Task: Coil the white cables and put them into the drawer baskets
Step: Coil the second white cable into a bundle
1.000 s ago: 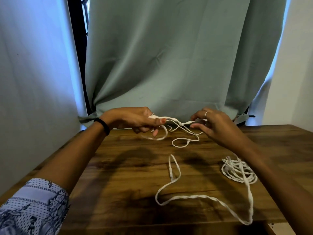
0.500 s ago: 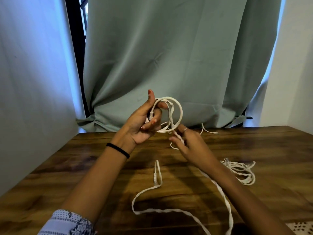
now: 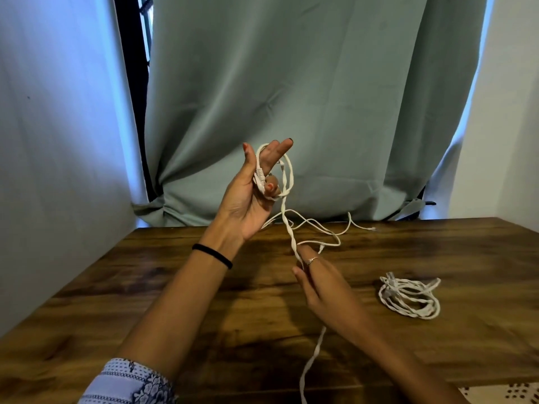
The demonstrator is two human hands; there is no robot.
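Observation:
My left hand (image 3: 250,196) is raised above the wooden table (image 3: 145,301), palm toward me, with a small loop of white twisted cable (image 3: 287,182) wound over its fingers and the plug pinched under the thumb. The same cable runs down into my right hand (image 3: 318,281), which grips it low over the table; its tail hangs off the near edge. A thinner white cable (image 3: 323,228) lies loose behind the hands. A finished coil of white cable (image 3: 409,297) rests on the table to the right. No drawer baskets are in view.
A grey-green curtain (image 3: 291,97) hangs close behind the table's far edge. White walls stand left and right. A patterned floor patch (image 3: 501,393) shows at the bottom right corner.
My left hand rose from table height and turned palm up with a cable loop formed around its fingers. My right hand dropped lower, sliding down the cable. The cable's loose tail was drawn off the tabletop.

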